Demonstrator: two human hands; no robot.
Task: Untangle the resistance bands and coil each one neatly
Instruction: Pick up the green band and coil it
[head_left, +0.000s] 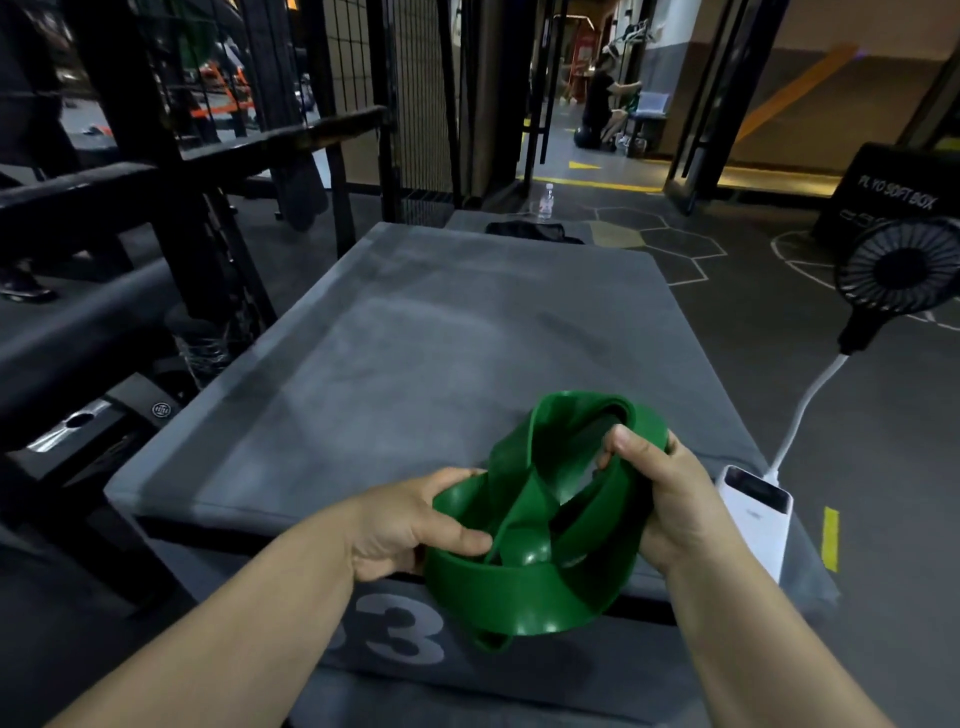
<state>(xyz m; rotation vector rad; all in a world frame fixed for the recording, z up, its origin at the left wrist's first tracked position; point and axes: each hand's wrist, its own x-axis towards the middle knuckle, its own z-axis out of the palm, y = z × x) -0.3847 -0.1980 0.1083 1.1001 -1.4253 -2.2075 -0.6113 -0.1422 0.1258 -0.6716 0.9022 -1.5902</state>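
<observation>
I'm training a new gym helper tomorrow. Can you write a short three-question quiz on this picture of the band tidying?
1. True or false: both the left hand and the right hand grip the green resistance band.
2. Multiple choice: the white power bank lies
A) near the right edge of the grey pad
B) on the floor beside the water bottle
C) in the left hand
3. Fill in: the white bendy neck rising from the power bank carries a black ____.

Key: 1 true; 2 A; 3 fan.
</observation>
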